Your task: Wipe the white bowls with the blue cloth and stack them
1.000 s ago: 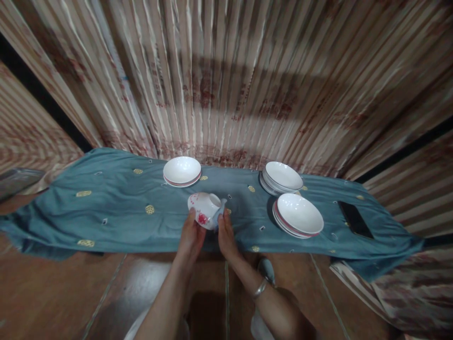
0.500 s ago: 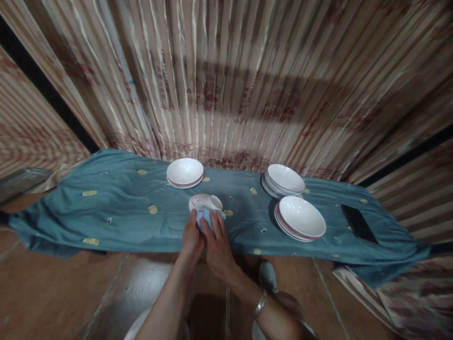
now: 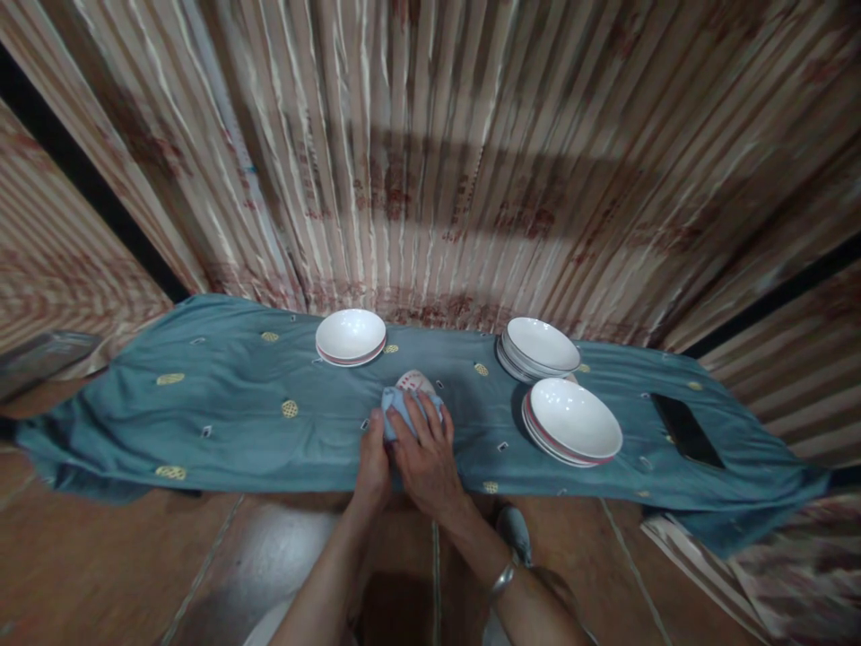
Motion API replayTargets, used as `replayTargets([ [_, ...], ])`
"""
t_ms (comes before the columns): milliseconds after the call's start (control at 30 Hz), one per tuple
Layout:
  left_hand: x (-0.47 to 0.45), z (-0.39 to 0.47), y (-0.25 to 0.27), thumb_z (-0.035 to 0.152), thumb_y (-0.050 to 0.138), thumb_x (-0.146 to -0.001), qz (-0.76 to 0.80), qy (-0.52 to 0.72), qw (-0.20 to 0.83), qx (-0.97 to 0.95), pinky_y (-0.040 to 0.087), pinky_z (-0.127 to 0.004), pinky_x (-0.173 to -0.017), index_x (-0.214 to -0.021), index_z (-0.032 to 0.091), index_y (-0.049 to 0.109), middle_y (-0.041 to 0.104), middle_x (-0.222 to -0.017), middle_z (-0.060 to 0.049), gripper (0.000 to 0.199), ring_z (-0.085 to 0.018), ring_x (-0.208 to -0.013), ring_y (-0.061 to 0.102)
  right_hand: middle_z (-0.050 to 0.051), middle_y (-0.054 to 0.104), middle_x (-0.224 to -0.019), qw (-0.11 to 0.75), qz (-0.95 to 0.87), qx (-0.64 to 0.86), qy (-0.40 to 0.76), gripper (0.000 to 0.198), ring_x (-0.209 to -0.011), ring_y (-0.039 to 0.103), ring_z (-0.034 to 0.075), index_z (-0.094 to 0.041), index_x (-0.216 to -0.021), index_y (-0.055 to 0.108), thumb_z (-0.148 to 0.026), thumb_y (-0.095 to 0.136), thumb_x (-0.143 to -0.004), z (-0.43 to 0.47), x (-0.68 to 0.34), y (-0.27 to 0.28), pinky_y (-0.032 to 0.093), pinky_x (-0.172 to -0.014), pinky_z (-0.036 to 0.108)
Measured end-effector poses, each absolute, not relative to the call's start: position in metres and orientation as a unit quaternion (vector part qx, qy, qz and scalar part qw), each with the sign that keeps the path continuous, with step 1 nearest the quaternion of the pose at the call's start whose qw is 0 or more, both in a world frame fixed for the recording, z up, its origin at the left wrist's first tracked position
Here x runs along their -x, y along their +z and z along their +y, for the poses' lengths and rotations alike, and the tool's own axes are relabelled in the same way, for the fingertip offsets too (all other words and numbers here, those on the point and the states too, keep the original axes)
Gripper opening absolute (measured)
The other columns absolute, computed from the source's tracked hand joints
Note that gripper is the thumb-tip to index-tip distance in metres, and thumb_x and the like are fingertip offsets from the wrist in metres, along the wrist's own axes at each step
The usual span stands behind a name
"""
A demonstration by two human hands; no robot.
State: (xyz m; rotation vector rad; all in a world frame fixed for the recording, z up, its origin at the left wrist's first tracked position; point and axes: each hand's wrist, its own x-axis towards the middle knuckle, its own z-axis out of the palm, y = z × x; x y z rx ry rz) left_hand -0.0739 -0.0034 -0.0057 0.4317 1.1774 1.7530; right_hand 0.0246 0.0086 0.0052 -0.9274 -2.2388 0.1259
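A small white bowl (image 3: 413,380) with red markings on its outside is held tilted, low over the front middle of the table. Much of it is hidden behind a light blue cloth (image 3: 393,401) and my fingers. My left hand (image 3: 372,459) grips the bowl from the near left side, thumb up along the cloth. Over the cloth lies my right hand (image 3: 429,459), its fingers bent round it and pressing it to the bowl's outside. A silver bracelet (image 3: 502,579) is on the right wrist.
A blue-green patterned cloth (image 3: 235,413) covers the table. Stacked white dishes (image 3: 351,333) stand at the back left; two more stacks, white bowls (image 3: 542,344) and red-rimmed dishes (image 3: 577,417), are to the right. A black phone (image 3: 686,429) lies farther right. Pleated curtain (image 3: 430,179) hangs behind.
The bowl has been turned in my hands, so its foot no longer shows and its marked side faces up. Both hands have shifted slightly right with the bowl and cloth.
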Motion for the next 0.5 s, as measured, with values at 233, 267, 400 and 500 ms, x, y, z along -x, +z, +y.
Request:
replayTargets([
  [233, 0.071, -0.008, 0.005, 0.073, 0.058, -0.065, 0.575, 0.644, 0.436, -0.255, 0.041, -0.029, -0.055, -0.059, 0.015, 0.064, 0.059, -0.053, -0.002, 0.059, -0.016, -0.055, 0.052, 0.007, 0.032, -0.152, 0.395, -0.835, 0.363, 0.125, 0.047, -0.142, 0.022, 0.026, -0.024, -0.140, 0.042, -0.026, 0.040, -0.093, 0.024, -0.035, 0.015, 0.023, -0.113, 0.051],
  [267, 0.070, -0.008, 0.006, 0.072, 0.059, -0.063, 0.575, 0.643, 0.436, -0.257, 0.040, -0.028, -0.053, -0.056, 0.015, 0.062, 0.057, -0.051, -0.001, 0.058, -0.014, -0.052, 0.049, 0.007, 0.032, -0.151, 0.405, -0.824, 0.369, 0.145, 0.047, -0.141, 0.023, 0.025, -0.025, -0.141, 0.041, -0.027, 0.040, -0.094, 0.026, -0.036, 0.014, 0.024, -0.113, 0.051],
  [400, 0.067, -0.007, 0.007, 0.070, 0.063, -0.061, 0.562, 0.646, 0.450, -0.253, 0.041, -0.028, -0.054, -0.061, 0.013, 0.066, 0.060, -0.054, -0.002, 0.057, -0.014, -0.052, 0.050, 0.007, 0.035, -0.150, 0.445, -0.754, 0.408, 0.258, 0.047, -0.140, 0.028, 0.021, -0.024, -0.141, 0.040, -0.035, 0.035, -0.096, 0.035, -0.042, 0.005, 0.024, -0.114, 0.047],
  [500, 0.067, -0.007, 0.006, 0.068, 0.062, -0.064, 0.554, 0.647, 0.458, -0.256, 0.045, -0.029, -0.059, -0.069, 0.011, 0.071, 0.067, -0.061, -0.006, 0.059, -0.018, -0.058, 0.057, 0.008, 0.038, -0.148, 0.477, -0.676, 0.430, 0.361, 0.050, -0.138, 0.032, 0.019, -0.020, -0.139, 0.044, -0.043, 0.034, -0.095, 0.043, -0.044, -0.005, 0.023, -0.115, 0.044],
])
